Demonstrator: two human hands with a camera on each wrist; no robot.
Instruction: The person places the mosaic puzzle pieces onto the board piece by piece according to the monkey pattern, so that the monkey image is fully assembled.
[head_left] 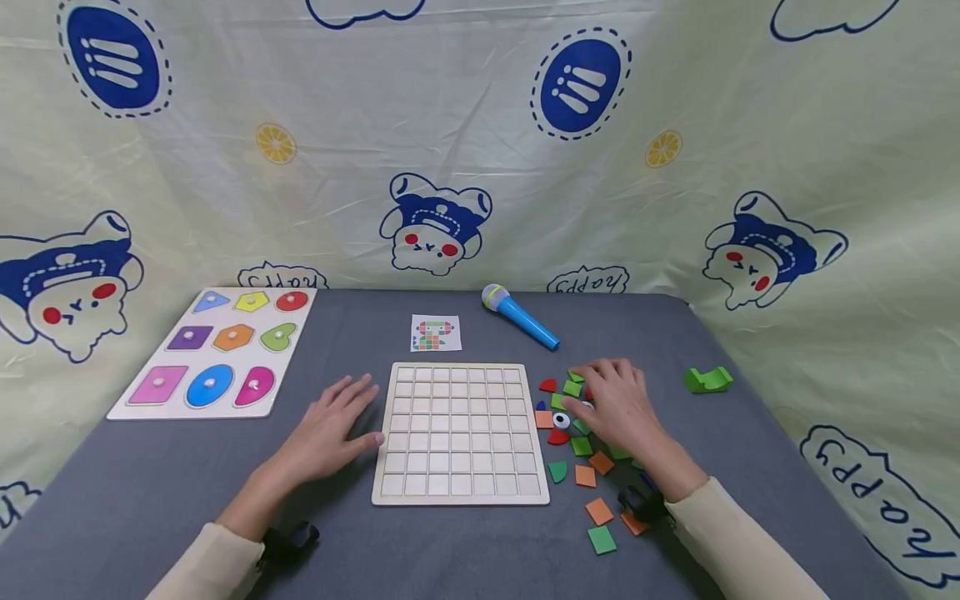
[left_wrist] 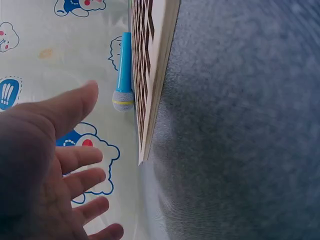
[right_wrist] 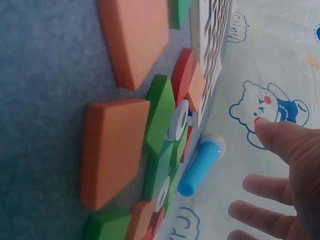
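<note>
A wooden grid board [head_left: 461, 433] with square cells lies in the middle of the table. My left hand [head_left: 337, 425] is just left of it, fingers spread and nothing held, the thumb tip right at the board's left edge. To the board's right lies a scatter of coloured wooden pieces: orange squares [head_left: 586, 476], green squares [head_left: 581, 446], red rounded pieces [head_left: 558, 437] and a white eye piece [head_left: 561, 421]. Over this scatter is my right hand [head_left: 615, 404], fingers extended and parted, hiding some pieces beneath it. In the right wrist view its fingers [right_wrist: 265, 217] hold nothing.
A small pattern card [head_left: 436, 333] lies behind the board, beside a blue toy microphone [head_left: 525, 319]. On the left is a white shape puzzle board [head_left: 210, 354]. A green curved block [head_left: 708, 380] sits at the right. A printed cloth hangs behind the table.
</note>
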